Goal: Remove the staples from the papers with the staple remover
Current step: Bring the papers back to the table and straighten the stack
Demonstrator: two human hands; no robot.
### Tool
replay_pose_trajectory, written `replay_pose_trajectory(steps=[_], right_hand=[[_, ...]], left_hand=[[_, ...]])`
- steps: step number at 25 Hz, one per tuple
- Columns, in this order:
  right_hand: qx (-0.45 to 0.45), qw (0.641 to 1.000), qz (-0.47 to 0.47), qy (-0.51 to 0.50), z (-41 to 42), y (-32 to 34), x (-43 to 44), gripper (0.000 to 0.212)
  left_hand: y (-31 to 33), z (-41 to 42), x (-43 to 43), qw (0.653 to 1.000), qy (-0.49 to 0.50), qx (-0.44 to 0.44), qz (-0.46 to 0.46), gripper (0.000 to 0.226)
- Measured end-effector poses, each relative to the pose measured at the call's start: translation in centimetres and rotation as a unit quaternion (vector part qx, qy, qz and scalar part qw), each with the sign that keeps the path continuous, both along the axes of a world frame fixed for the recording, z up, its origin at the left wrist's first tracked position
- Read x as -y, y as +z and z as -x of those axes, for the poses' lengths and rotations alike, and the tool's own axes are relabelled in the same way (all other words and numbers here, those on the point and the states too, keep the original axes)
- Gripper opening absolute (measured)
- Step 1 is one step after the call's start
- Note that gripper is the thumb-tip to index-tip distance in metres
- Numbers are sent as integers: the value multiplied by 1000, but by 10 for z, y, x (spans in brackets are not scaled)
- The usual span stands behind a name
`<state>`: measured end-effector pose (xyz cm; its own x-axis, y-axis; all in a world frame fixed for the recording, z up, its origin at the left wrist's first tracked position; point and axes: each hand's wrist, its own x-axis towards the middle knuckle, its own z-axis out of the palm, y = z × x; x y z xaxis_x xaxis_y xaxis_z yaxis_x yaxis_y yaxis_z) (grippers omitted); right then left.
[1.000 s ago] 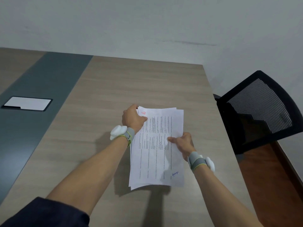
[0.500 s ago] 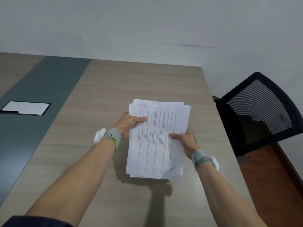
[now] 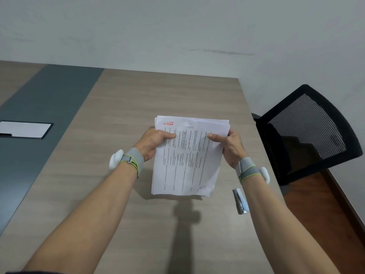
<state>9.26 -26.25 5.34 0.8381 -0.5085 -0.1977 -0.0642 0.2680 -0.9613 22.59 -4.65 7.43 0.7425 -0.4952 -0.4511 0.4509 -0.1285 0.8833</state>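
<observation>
A stack of printed white papers (image 3: 187, 161) with a red logo at its top left is held above the wooden table (image 3: 122, 107). My left hand (image 3: 154, 143) grips the stack's left edge near the top, thumb on the front sheet. My right hand (image 3: 229, 146) grips the right edge at about the same height. A small metal staple remover (image 3: 240, 200) lies on the table beside my right forearm, below the wrist. No staple can be made out on the sheets.
A grey strip (image 3: 45, 115) runs along the table's left part, with a flat white-faced panel (image 3: 25, 129) set in it. A black mesh chair (image 3: 308, 133) stands just past the table's right edge. A plain wall lies behind the table.
My right hand slid up from the stack's lower right to its upper right edge. My left hand shifted down to the upper left edge. The staple remover has come into view by my right forearm.
</observation>
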Motion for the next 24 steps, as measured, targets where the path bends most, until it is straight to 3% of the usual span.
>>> replay_pose_trajectory(steps=[4,7,10,14,17,19,24], right_hand=[[-5,1000,-4,4,-2,2,-8,36],[-21,989,81,-125,-18,5,-25,10],[-19,974,135,-182,-31,6,-31,12],[3,972,116,-202,-37,10,-36,14],[54,972,126,-193,-35,11,-36,6],[73,977,113,-164,-27,0,-32,9],[2,991,109,-78,-8,-28,-25,21]], left_hand=[[0,1,4,999,26,20,-14,32],[-2,13,16,995,61,76,-2,23],[-4,18,26,979,134,151,-20,13],[-3,24,32,963,196,185,0,9],[-4,28,29,955,215,191,68,9],[-12,28,24,958,201,193,66,18],[-35,28,-1,973,142,177,36,32]])
